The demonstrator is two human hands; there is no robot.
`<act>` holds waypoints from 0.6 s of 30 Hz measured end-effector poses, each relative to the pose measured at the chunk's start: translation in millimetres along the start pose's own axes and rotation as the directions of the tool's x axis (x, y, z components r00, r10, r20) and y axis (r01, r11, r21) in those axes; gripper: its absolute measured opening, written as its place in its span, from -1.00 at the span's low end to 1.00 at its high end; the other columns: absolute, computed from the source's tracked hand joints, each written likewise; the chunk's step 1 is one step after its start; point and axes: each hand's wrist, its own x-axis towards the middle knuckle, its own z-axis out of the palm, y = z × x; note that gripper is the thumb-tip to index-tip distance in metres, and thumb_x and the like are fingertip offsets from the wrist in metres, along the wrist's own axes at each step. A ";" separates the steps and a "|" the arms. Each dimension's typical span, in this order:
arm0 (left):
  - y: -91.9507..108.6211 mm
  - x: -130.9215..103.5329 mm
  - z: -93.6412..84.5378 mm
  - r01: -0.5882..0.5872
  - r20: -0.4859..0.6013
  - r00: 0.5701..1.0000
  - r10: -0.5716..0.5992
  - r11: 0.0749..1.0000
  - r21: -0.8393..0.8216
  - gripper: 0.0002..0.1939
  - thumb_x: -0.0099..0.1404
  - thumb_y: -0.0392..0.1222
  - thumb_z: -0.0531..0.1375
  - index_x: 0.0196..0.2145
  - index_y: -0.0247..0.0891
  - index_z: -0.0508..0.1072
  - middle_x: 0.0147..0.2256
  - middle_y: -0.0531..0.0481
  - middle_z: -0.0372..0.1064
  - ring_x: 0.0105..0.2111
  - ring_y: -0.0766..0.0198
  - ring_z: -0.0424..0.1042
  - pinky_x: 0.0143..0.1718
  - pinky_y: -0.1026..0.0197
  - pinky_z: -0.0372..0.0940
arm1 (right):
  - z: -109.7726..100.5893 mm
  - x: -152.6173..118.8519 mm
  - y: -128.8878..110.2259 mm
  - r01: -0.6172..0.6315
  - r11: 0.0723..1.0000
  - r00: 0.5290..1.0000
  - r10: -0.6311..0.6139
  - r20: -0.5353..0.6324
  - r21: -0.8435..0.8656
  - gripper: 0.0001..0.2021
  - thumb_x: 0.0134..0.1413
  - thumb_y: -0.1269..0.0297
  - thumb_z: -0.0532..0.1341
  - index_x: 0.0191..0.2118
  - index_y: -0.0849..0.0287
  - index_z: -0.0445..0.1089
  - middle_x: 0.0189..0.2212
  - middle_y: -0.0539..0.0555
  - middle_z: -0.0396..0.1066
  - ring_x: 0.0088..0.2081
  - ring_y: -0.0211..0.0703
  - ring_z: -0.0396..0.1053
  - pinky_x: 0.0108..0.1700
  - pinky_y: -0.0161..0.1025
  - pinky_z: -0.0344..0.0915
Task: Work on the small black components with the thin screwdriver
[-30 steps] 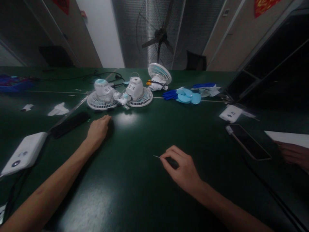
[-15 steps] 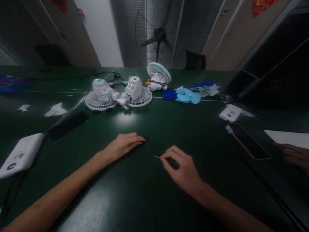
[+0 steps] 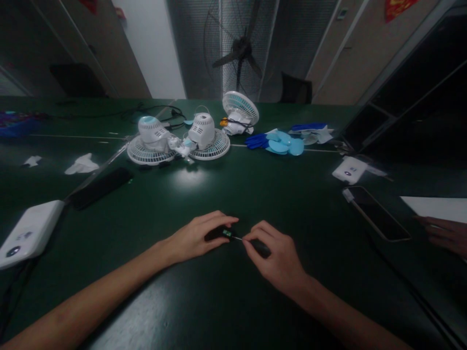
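**Two hands meet over a small dark part**

Your left hand [image 3: 199, 237] lies low on the green counter [image 3: 226, 194], its fingers [image 3: 219, 221] closed around a small dark part [image 3: 221, 234] with a green glint at its right end. Your right hand [image 3: 277, 255] sits just beside it, fingers pinched together on a thin screwdriver [image 3: 255, 243] whose metal tip points left and touches, or nearly touches, the part. The tool's long axis runs left to right, in line with the part. The left hand is the nearer to the part.

Farther up the counter rest small white fans [image 3: 178, 141], with blue blades [image 3: 280, 143] to their right. A phone [image 3: 375, 214] lies at the right, near another person's hand [image 3: 443, 233]. A standing fan [image 3: 237, 48] fills the room's back.
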 end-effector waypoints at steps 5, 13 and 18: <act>-0.1 1.5 -0.2 0.061 0.041 0.997 -0.063 0.998 0.035 -0.33 0.45 -0.27 0.27 0.42 -0.02 0.18 0.04 -0.10 0.45 0.06 0.11 0.42 0.13 -0.02 0.34 | 1.1 -0.5 -0.6 0.006 0.999 1.000 -0.006 -0.009 -0.033 -0.88 0.31 0.38 0.22 -0.22 0.12 0.51 -0.25 0.06 0.46 -0.31 -0.16 0.46 -0.26 -0.23 0.40; -3.9 0.0 0.5 0.075 0.091 0.993 -0.070 0.996 -0.047 -0.32 0.47 -0.26 0.28 0.44 0.01 0.16 0.01 -0.05 0.50 0.03 0.15 0.47 0.11 0.01 0.35 | 0.2 -0.5 -2.1 0.044 0.998 0.999 -0.044 0.009 -0.032 -0.88 0.33 0.39 0.21 -0.19 0.11 0.51 -0.25 0.06 0.46 -0.33 -0.18 0.45 -0.31 -0.27 0.38; -1.9 2.3 1.3 0.075 0.095 0.993 -0.066 0.994 -0.085 -0.33 0.47 -0.24 0.28 0.43 0.01 0.17 0.00 -0.05 0.50 0.01 0.16 0.50 0.10 0.02 0.38 | 2.4 -0.2 -1.0 0.065 0.997 0.998 -0.065 0.011 -0.029 -0.87 0.34 0.39 0.20 -0.18 0.12 0.51 -0.25 0.07 0.46 -0.33 -0.19 0.46 -0.34 -0.28 0.37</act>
